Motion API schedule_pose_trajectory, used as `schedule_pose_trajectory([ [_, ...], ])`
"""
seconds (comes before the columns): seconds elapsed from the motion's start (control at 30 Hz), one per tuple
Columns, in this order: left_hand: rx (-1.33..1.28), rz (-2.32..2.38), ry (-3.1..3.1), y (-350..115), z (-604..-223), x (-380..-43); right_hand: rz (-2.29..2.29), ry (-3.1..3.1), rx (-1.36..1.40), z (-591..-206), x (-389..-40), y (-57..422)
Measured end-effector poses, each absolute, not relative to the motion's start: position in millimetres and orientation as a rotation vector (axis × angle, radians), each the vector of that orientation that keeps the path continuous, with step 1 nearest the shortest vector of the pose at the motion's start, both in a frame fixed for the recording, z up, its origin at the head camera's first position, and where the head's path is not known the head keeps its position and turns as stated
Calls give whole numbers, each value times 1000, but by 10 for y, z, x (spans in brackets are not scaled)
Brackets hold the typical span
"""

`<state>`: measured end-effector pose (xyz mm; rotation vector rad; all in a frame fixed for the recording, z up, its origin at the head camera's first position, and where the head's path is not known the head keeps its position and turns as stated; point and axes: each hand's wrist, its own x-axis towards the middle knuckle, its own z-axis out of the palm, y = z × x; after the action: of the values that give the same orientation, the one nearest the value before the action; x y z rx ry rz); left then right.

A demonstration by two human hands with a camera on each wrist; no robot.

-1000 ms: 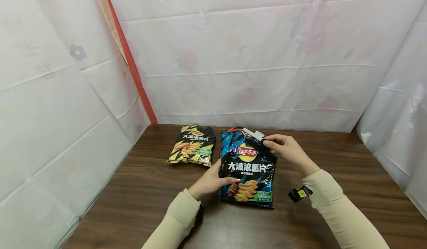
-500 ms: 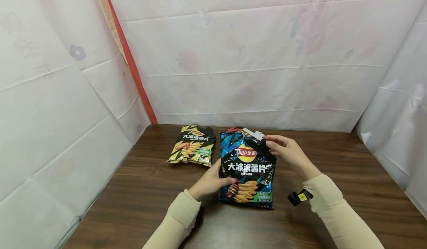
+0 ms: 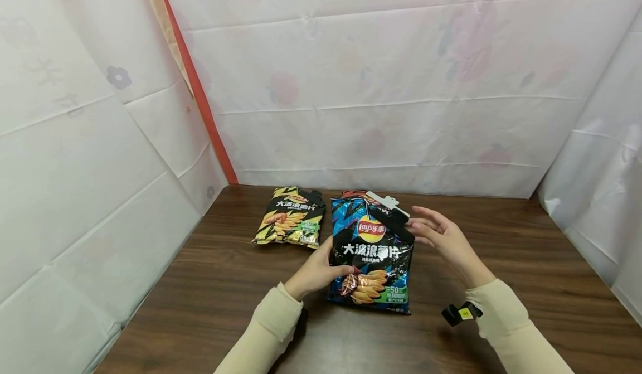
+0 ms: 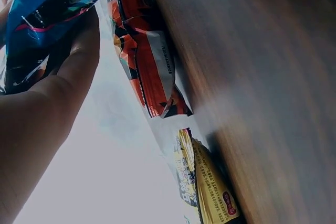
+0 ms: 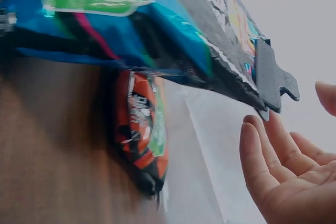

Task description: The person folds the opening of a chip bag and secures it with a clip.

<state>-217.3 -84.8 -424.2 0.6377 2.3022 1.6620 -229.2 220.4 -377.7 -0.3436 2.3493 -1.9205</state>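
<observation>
A blue and black Lay's chip bag (image 3: pixel 371 257) stands tilted up in my left hand (image 3: pixel 313 272). The thumb lies across its front, while the other fingers go behind it. Its upper right corner is folded over, and a bag clip (image 3: pixel 388 202) sits along the fold. This clip looks white in the head view but dark in the right wrist view. My right hand (image 3: pixel 441 240) is just right of that corner with fingers spread and nothing in them. In the right wrist view its fingertips (image 5: pixel 251 129) lie just below the clip's end.
A yellow and black chip bag (image 3: pixel 288 218) with a black clip (image 3: pixel 312 197) at its corner lies on the wooden table (image 3: pixel 210 301), back left. Behind the blue bag is a red chip bag (image 4: pixel 152 72), mostly hidden in the head view. White sheets (image 3: pixel 381 84) hang around the table.
My right hand has let go of the clipped corner and moved slightly right, its fingers spreading. The left hand keeps the blue bag in nearly the same place.
</observation>
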Motion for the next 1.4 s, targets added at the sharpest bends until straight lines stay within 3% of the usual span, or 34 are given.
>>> schedule_pose_trajectory([
  [0.77, 646, 1660, 2306, -855, -4236, -2178, -1941, 2088, -75, -4254, -1966, 1985],
  [1.4, 662, 1619, 2341, -813, -4234, -2175, -2012, 2101, -14, -4298, -1908, 1954],
])
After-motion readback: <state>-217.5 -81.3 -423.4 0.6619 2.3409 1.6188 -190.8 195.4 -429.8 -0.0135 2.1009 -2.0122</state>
